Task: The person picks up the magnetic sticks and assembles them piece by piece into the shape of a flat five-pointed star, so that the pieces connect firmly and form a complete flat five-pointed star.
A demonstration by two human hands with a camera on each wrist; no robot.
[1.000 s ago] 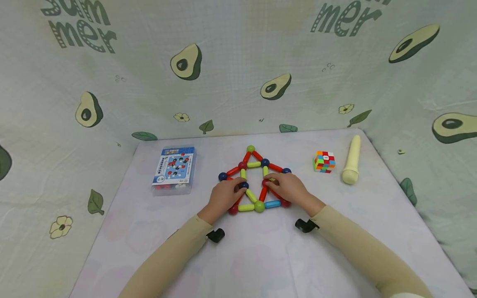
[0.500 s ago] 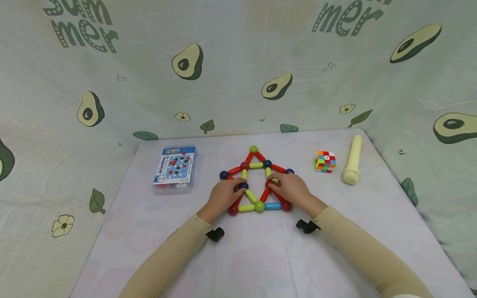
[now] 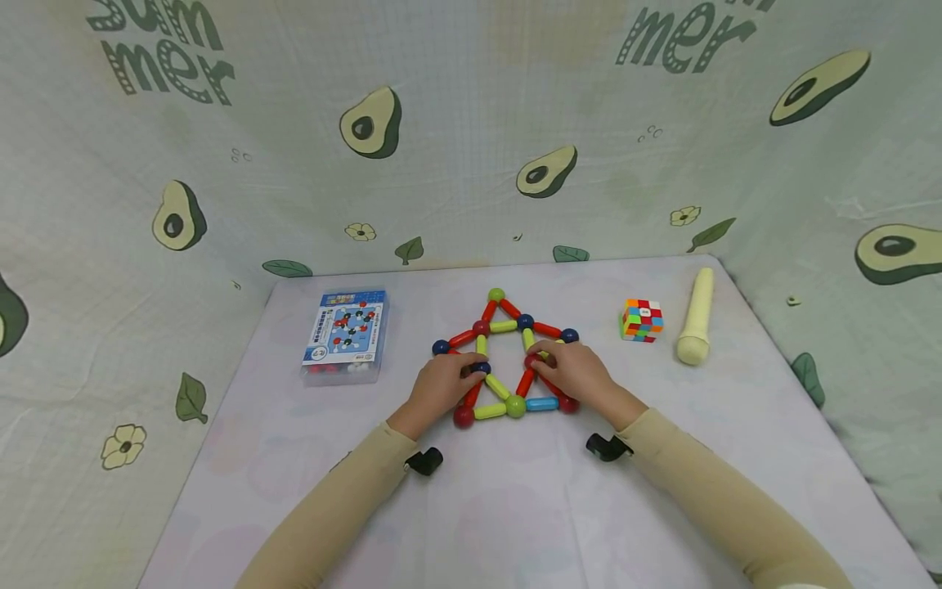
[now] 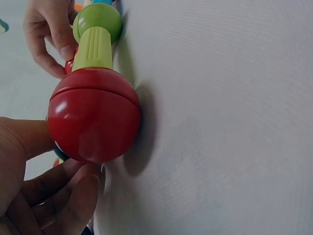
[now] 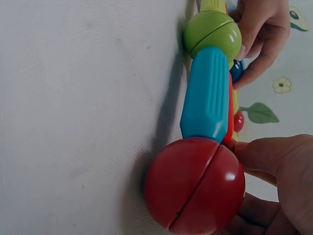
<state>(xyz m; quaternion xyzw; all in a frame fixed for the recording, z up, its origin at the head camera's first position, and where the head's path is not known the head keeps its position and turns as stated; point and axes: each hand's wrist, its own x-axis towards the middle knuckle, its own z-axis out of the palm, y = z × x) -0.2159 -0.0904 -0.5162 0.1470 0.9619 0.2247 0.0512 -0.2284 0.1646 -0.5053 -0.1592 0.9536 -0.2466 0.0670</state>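
A flat frame of building sticks and balls lies on the table, with a light green ball (image 3: 496, 294) at its far tip. My left hand (image 3: 437, 384) pinches a dark blue ball (image 3: 481, 368) on its inner left side. Opposite, my right hand (image 3: 577, 372) grips a red ball (image 3: 531, 362), partly covered by the fingers. Along the near edge run a red corner ball (image 4: 95, 115), a yellow-green stick (image 4: 94, 49), a green ball (image 5: 212, 33), a blue stick (image 5: 206, 95) and another red corner ball (image 5: 195, 186). Parts of the outer sides are hidden under both hands.
A clear plastic case with a blue-and-white molecule picture (image 3: 346, 327) lies at the left. Over on the right are a puzzle cube (image 3: 642, 320) and a cream-coloured club-shaped object (image 3: 696, 317). A patterned cloth (image 3: 456, 123) hangs behind the table (image 3: 500, 507).
The frame has shifted slightly: it moved a little to the right, then its far tip swung slightly back left. Both hands keep hold of the same balls.
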